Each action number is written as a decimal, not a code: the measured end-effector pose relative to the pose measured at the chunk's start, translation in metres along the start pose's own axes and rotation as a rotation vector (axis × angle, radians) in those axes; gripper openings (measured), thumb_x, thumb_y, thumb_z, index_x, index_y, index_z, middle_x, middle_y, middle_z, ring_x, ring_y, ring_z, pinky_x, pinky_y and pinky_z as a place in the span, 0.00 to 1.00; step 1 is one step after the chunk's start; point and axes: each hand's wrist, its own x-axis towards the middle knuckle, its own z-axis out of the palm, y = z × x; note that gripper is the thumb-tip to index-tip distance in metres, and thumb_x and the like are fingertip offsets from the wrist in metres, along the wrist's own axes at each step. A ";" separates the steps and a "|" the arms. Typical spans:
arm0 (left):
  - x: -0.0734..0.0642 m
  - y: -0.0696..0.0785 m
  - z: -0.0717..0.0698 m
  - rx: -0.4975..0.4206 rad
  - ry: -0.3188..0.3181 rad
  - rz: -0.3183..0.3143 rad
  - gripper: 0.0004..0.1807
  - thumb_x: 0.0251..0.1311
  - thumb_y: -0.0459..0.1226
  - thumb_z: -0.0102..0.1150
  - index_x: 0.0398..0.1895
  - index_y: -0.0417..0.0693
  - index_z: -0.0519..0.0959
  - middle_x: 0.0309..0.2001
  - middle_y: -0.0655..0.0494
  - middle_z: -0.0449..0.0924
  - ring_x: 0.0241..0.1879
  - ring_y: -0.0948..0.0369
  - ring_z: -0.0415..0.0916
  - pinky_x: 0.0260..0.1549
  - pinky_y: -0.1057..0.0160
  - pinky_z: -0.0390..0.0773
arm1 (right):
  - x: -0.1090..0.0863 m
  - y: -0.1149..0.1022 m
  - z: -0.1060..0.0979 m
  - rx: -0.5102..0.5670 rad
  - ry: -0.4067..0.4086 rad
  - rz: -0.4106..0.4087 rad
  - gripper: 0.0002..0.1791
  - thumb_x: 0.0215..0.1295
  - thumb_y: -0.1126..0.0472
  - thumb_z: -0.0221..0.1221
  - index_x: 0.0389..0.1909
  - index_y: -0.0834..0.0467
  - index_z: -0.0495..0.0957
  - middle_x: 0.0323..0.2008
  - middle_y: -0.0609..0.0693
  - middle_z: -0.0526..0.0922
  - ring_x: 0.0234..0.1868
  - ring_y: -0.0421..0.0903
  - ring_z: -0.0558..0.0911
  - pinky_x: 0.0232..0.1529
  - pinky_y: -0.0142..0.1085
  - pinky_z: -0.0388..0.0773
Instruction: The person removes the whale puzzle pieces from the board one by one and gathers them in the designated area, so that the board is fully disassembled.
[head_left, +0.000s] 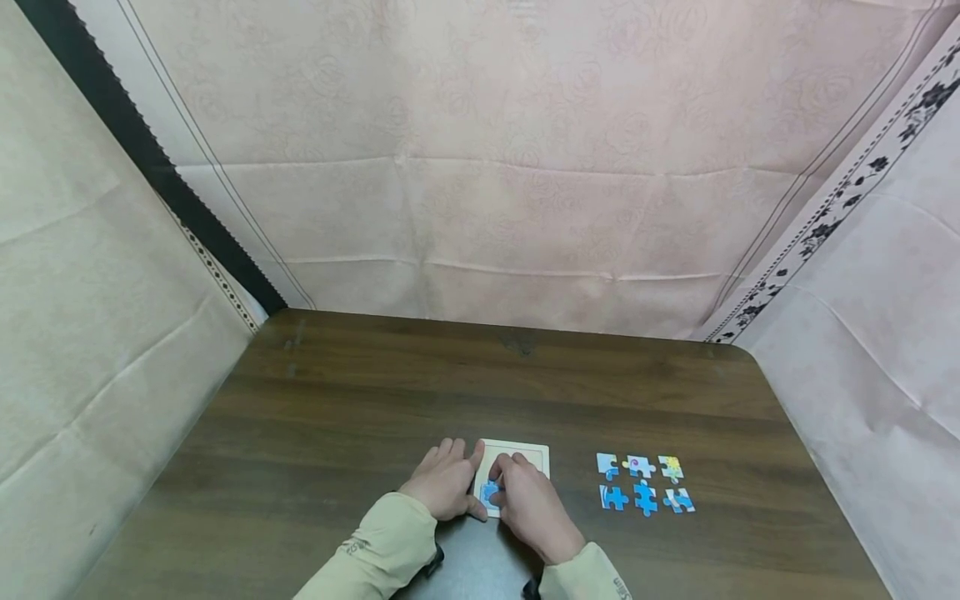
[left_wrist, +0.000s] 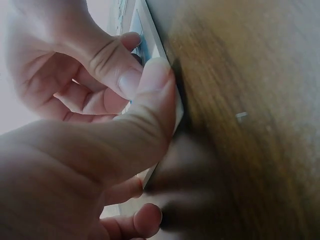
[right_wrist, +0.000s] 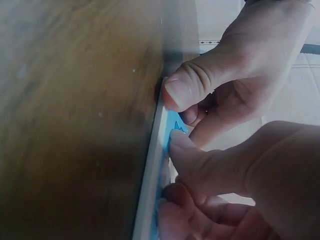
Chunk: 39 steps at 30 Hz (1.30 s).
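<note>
Tray [head_left: 536,455], blue piece [head_left: 489,492] inside, right hand [head_left: 531,510] pinching it; left hand [head_left: 444,483] spread along its edge; six puzzle pieces [head_left: 645,499] outside

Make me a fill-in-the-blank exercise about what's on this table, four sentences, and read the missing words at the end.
1. In the head view, the loose puzzle pieces form two rows of ____ each.
2. In that view, they lie to the ____ of the puzzle tray.
3. The puzzle section in the tray, at the fingertips of the right hand, is mostly ____.
4. The wood-grained table is ____ in color.

Missing words: three; right; blue; brown.
</note>
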 end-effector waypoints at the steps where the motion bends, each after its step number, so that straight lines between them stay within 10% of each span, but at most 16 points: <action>1: 0.000 0.000 0.000 -0.001 0.000 -0.001 0.55 0.42 0.61 0.71 0.72 0.43 0.63 0.41 0.50 0.69 0.40 0.56 0.60 0.43 0.59 0.65 | 0.000 0.000 0.000 0.002 -0.004 0.001 0.13 0.50 0.71 0.68 0.33 0.56 0.76 0.27 0.44 0.71 0.26 0.39 0.72 0.29 0.37 0.72; 39: -0.001 -0.004 0.003 -0.014 0.027 0.011 0.56 0.40 0.62 0.71 0.72 0.45 0.63 0.39 0.52 0.67 0.39 0.57 0.59 0.40 0.61 0.63 | -0.013 0.006 -0.017 0.332 -0.071 0.058 0.06 0.70 0.63 0.55 0.32 0.56 0.70 0.25 0.44 0.73 0.24 0.38 0.69 0.27 0.32 0.67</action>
